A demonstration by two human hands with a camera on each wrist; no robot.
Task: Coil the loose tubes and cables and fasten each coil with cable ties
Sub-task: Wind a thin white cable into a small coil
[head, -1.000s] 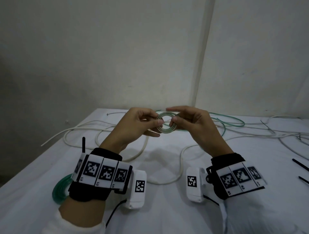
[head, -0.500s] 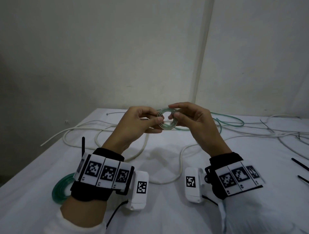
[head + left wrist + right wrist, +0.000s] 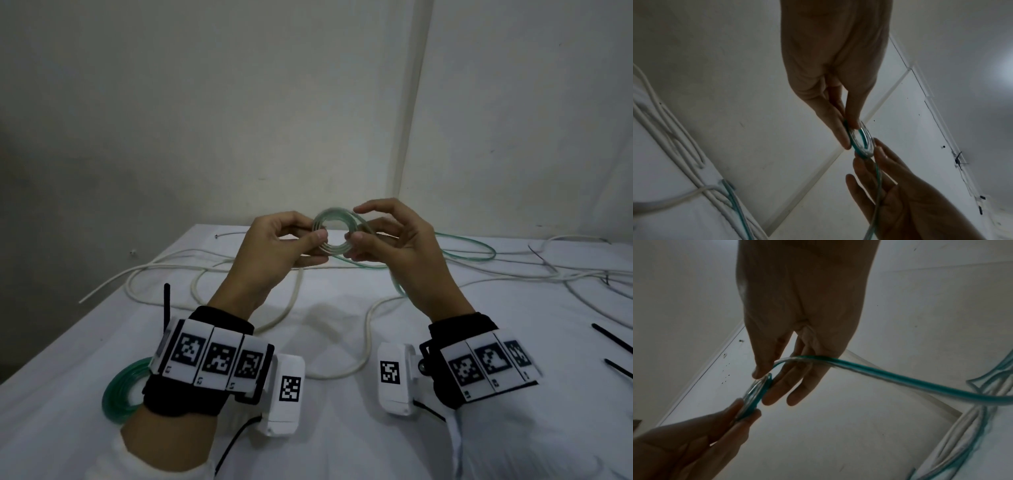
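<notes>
A small coil of clear green-tinted tube (image 3: 334,230) hangs in the air between both hands above the white table (image 3: 342,428). My left hand (image 3: 317,240) pinches the coil's left side between thumb and fingers; in the left wrist view the coil (image 3: 860,140) sits at the fingertips. My right hand (image 3: 352,236) pinches the coil's right side, index finger raised over it. The tube's loose tail (image 3: 890,376) runs from the coil (image 3: 754,395) across my right fingers and down to the table, where it lies in loops (image 3: 472,246).
A thick white cable (image 3: 368,329) loops over the table under my hands. A finished green tube coil (image 3: 120,390) lies by my left wrist. Thin white cables (image 3: 582,277) spread at the right, and two black cable ties (image 3: 613,339) lie near the right edge. A wall stands behind.
Both hands have risen a little with the coil. My right hand has turned, its index finger lifting over the coil's top, and the coil now faces the camera more openly.
</notes>
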